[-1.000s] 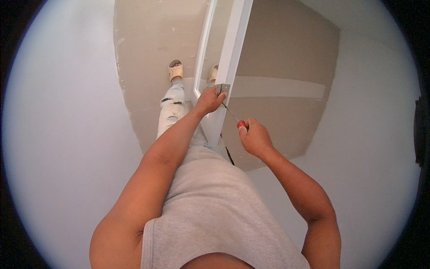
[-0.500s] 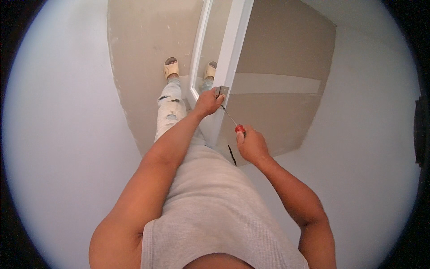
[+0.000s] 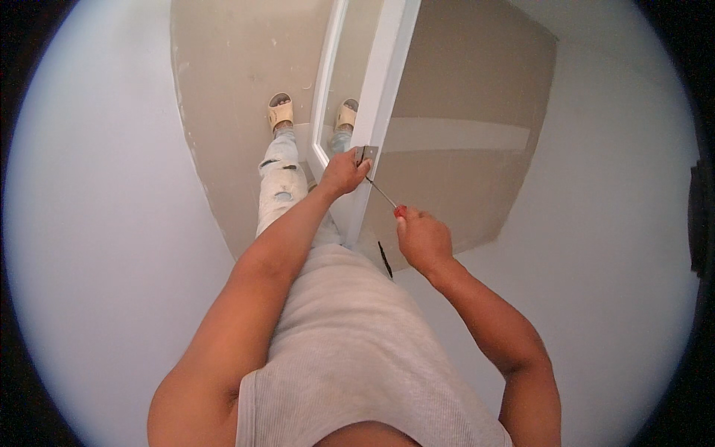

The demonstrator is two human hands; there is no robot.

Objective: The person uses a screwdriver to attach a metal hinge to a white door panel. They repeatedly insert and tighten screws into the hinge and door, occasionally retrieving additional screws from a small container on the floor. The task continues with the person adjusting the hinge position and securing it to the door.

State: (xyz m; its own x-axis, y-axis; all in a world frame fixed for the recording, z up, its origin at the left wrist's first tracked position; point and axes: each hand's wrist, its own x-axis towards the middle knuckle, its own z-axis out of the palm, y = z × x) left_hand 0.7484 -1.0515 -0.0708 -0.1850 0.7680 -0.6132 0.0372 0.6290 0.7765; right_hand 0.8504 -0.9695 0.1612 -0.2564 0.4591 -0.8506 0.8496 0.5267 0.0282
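Note:
A white door [image 3: 387, 71] with a glass panel [image 3: 357, 63] stands edge-on in front of me. On its edge sits a small square metal hinge plate [image 3: 367, 154]. My left hand [image 3: 345, 173] grips this plate with its fingers closed, the thumb near its lower side. In my right hand [image 3: 424, 240], closed round the red handle, is a screwdriver [image 3: 383, 194]. Its thin shaft slants up and left to the door edge just below the plate. The tip lies by my left thumb, and I cannot tell whether it sits in a screw.
Plain pale walls rise at left [image 3: 97, 194] and right [image 3: 611, 186]. The brown floor [image 3: 231, 67] has a lighter band [image 3: 454, 134] right of the door. A sandal [image 3: 281, 112] is on my foot left of the door; another shows in the glass. A thin black strip [image 3: 384, 259] lies near my waist.
My right hand has shifted slightly right and turned on the screwdriver, covering more of its handle. My left hand keeps its place at the plate. The view has moved a little.

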